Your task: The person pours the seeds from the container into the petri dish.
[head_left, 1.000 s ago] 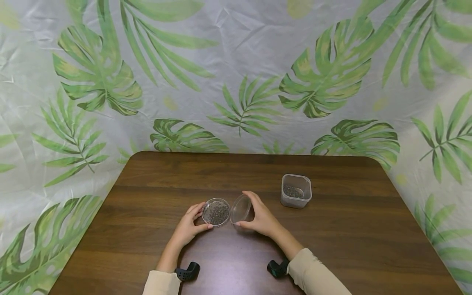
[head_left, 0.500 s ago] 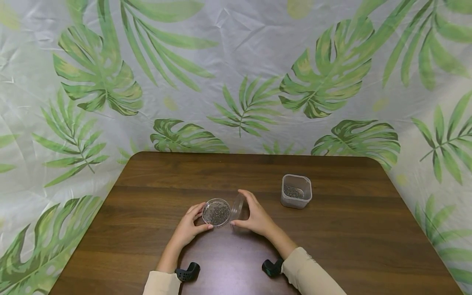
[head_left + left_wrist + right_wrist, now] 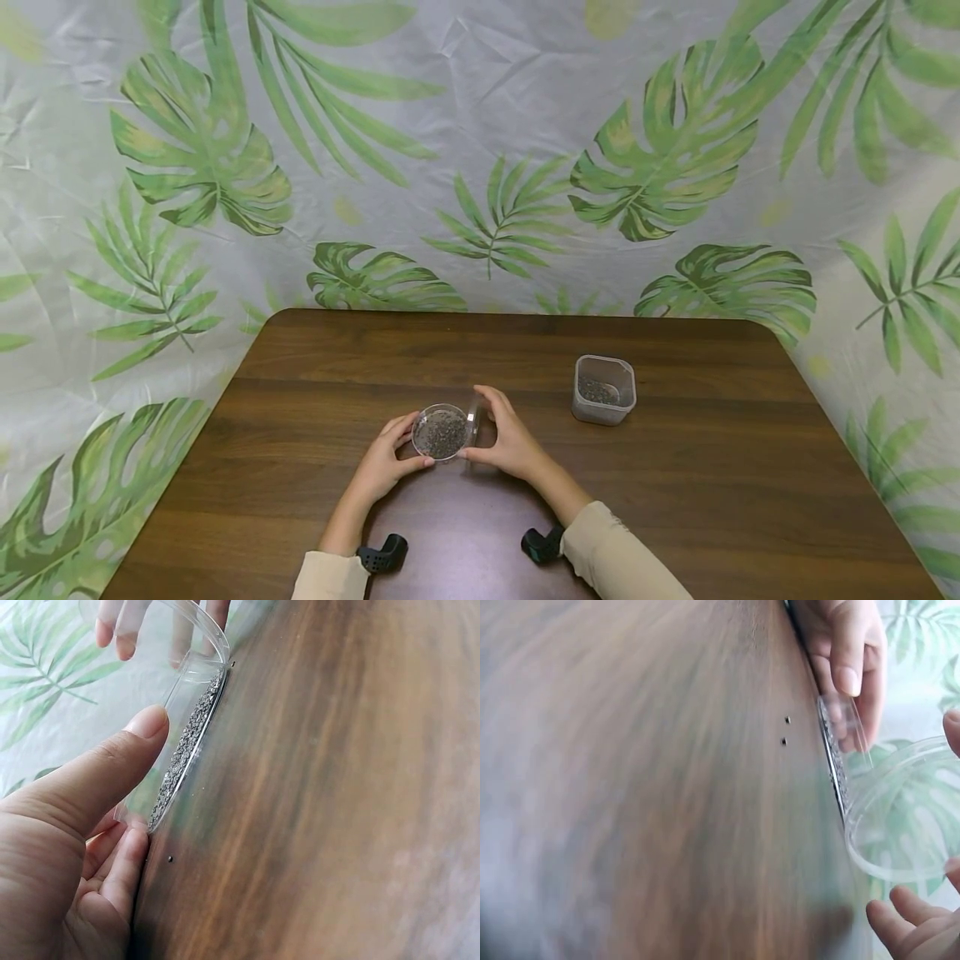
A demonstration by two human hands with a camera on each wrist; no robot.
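Note:
A clear round petri dish (image 3: 440, 433) with a layer of dark grey granules lies on the table. My left hand (image 3: 381, 463) holds its left side, thumb at the near edge and fingers around the far side. The clear lid (image 3: 473, 419) stands steeply tilted at the dish's right edge, gripped by its rim between the thumb and fingers of my right hand (image 3: 507, 440). In the left wrist view the lid (image 3: 219, 637) rises over the far end of the granules (image 3: 187, 746). From the right wrist, the lid's rim (image 3: 853, 851) appears close beside the dish.
A square translucent plastic tub (image 3: 603, 390) with some of the same dark granules stands to the right, beyond my right hand. A few stray granules (image 3: 786, 730) lie on the brown wooden table (image 3: 705, 467). Leaf-patterned cloth (image 3: 495, 125) hangs behind the table.
My right hand has moved left, bringing the lid to the dish's right edge and turning it from facing up to nearly edge-on. The left hand and dish have stayed put.

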